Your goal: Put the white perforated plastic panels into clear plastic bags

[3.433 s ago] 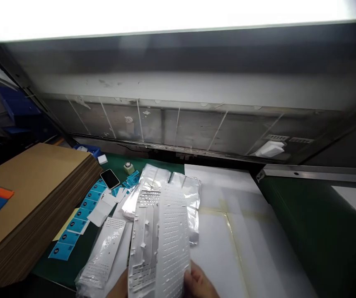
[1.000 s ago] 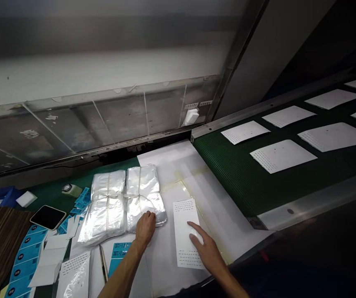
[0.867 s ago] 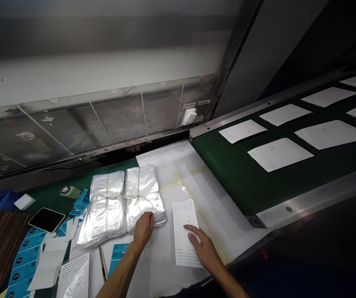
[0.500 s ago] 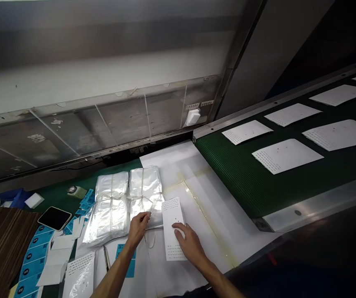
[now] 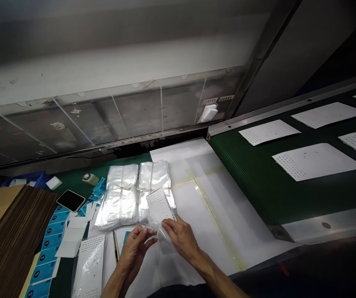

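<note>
My right hand (image 5: 182,239) grips a white card (image 5: 159,203) with rows of short black marks, tilted in front of the bag stacks. Thin clear plastic, which looks like a bag (image 5: 164,238), lies about the card's lower end, between my hands. My left hand (image 5: 136,247) pinches the edge of that bag with thumb and fingers. Just beyond my hands are two tied stacks of clear plastic bags, a left stack (image 5: 120,198) and a right stack (image 5: 153,176). Near my left wrist lie a pen (image 5: 115,246) and a bagged white card (image 5: 90,265).
On the right, a green conveyor belt (image 5: 243,165) carries several white cards (image 5: 316,161). At left stand a pile of brown cardboard (image 5: 13,223), blue label strips (image 5: 49,244), a phone (image 5: 71,200) and a small bottle (image 5: 90,179). A metal panel (image 5: 137,114) borders the table's back.
My right hand has lifted the card off the table and tilted it. My left hand has come from the right bag stack towards the card, now with clear plastic. The view has shifted left.
</note>
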